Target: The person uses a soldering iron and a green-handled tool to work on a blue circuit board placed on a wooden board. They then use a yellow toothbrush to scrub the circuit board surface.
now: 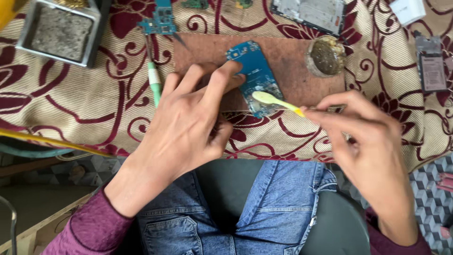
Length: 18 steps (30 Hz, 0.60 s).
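head camera, looking steeply down, close over workbench (85, 108)

Blue circuit board (257, 75), narrow, rounded top end, flat on brown mat, long axis running 11 to 5 o'clock, lower end overhanging mat edge, yellow toothbrush (276, 100), head resting on board's lower half, handle pointing toward 4 o'clock
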Motion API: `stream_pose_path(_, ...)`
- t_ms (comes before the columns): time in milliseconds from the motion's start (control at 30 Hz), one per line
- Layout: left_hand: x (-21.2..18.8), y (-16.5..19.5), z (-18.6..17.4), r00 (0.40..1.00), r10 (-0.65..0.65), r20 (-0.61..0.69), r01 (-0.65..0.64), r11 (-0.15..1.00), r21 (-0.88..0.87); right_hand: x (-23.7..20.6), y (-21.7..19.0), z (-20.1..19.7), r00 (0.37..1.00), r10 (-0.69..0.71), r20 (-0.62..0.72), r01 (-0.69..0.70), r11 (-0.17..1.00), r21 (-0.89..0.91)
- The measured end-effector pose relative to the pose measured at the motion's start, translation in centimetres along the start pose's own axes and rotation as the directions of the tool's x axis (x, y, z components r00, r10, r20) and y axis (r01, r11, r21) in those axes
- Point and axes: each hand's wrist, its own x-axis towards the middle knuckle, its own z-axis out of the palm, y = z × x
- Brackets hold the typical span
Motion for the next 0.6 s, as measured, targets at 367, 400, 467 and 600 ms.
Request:
stream_pose_path(367,-0.2,-0.4,0.5,1.000,0.022,-0.009,-0.022,0.999,0.028,3.4,-0.7,-1.5,0.983,-0.180,0.028,0.179,0.984,0.019)
stream_pose_path(400,-0.2,-0.4,0.5,1.000,0.022,-0.009,-0.022,0.999,0.028,3.2,-0.1,-1.2,0.981,-0.190,0.026,0.190,0.982,0.023)
stream_pose_path(467,0.0,-0.3,0.6,1.000,0.028,-0.003,-0.028,0.999,0.040,2.6,0.9,-0.9,0.973,-0.231,0.015,0.231,0.973,0.001)
stream_pose_path(600,0.0,-0.2,0.6,0.999,0.045,-0.004,-0.045,0.996,0.076,2.4,1.1,-1.5,0.984,-0.180,0.006,0.180,0.984,0.000)
